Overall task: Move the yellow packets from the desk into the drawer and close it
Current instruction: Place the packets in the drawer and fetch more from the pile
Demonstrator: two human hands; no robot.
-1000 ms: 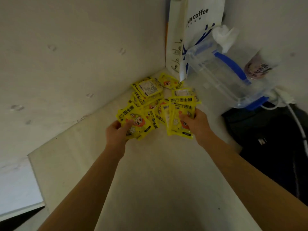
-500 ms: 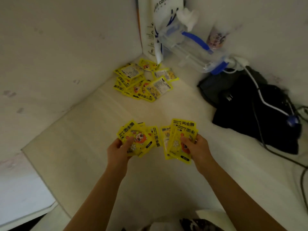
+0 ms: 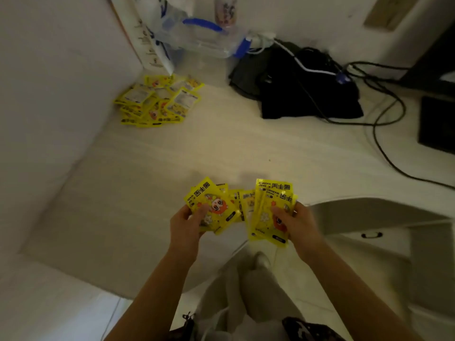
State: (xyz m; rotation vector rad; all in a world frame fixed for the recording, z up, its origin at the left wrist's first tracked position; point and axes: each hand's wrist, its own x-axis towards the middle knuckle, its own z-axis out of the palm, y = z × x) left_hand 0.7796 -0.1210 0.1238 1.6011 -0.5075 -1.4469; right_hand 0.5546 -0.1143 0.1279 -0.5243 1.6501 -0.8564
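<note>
My left hand (image 3: 185, 226) grips a fan of several yellow packets (image 3: 211, 205) over the desk's front edge. My right hand (image 3: 299, 223) grips another stack of yellow packets (image 3: 270, 210), close beside the first. A pile of more yellow packets (image 3: 157, 100) lies in the far left corner of the white desk (image 3: 147, 193), against the wall. A drawer front with a dark handle (image 3: 371, 235) shows under the desk at the right; it looks closed.
A paper coffee bag (image 3: 152, 43) and a clear blue-handled container (image 3: 197, 35) stand at the back. Black cloth (image 3: 307, 94) with cables (image 3: 384, 134) lies at the back right. A dark device (image 3: 435, 124) sits at the right edge. My legs are below.
Both hands lifted packets from the corner pile and pulled them back toward me, to the desk's front edge. The view tilted down, bringing the drawer front and my legs into view.
</note>
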